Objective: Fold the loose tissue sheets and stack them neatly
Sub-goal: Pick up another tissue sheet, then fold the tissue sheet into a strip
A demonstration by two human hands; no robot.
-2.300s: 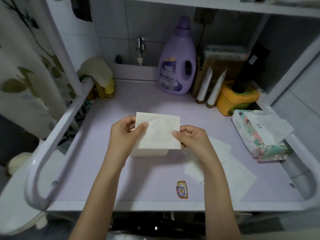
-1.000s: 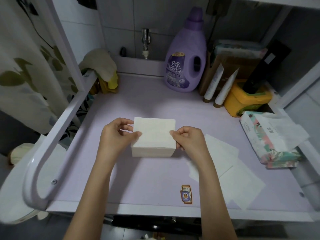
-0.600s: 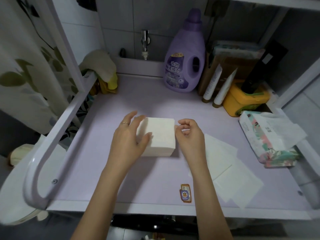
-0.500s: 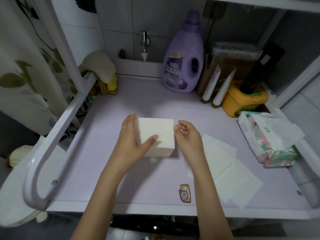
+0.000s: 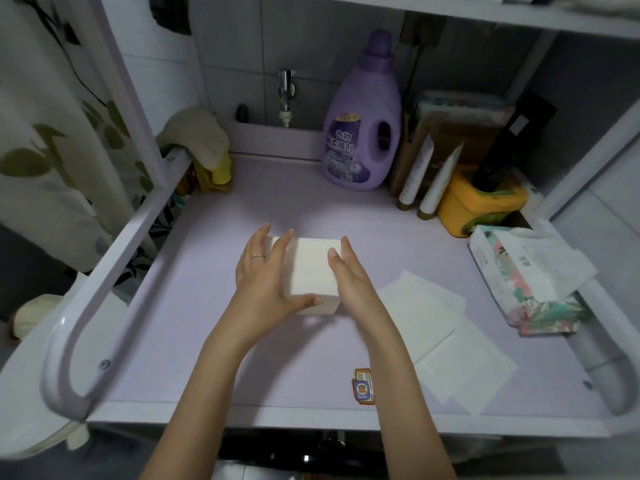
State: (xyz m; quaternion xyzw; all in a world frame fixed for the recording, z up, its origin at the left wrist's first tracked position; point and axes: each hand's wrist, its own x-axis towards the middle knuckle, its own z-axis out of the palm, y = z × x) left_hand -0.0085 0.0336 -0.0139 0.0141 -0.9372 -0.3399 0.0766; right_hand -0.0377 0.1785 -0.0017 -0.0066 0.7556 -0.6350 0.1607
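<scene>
Squaring the stack (image 5: 311, 268) between left grip (image 5: 263, 282) and right grip (image 5: 349, 280), fingers straight, flat against it, clamping nothing; squeeze harder and its soft layers could buckle.

A pale lilac tabletop (image 5: 242, 209) fills the centre, edged at left by a white tubular metal frame (image 5: 114, 271). Grey tiled wall (image 5: 235, 36) behind; white leaf-print curtain (image 5: 41, 150) upper left; white shelf (image 5: 485, 15) along the top.
</scene>
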